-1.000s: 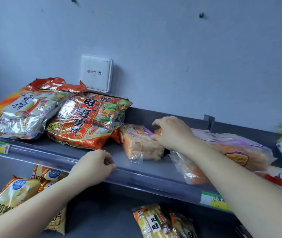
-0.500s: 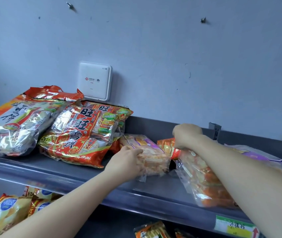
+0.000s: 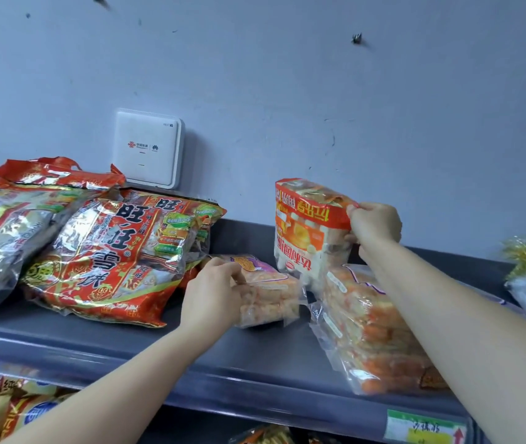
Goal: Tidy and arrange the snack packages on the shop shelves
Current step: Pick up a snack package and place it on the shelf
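My left hand [image 3: 213,294] now grips the clear biscuit pack [image 3: 269,296] lying just right of it. My right hand [image 3: 374,226] has raised the orange pack [image 3: 311,229] upright, its corner pinched, just left of my knuckles. Room freed for restacking, I judge.

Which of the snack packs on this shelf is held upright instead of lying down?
The orange-and-white pack that the right hand grips by its upper edge; it is upright, while the other packs lie on the shelf.
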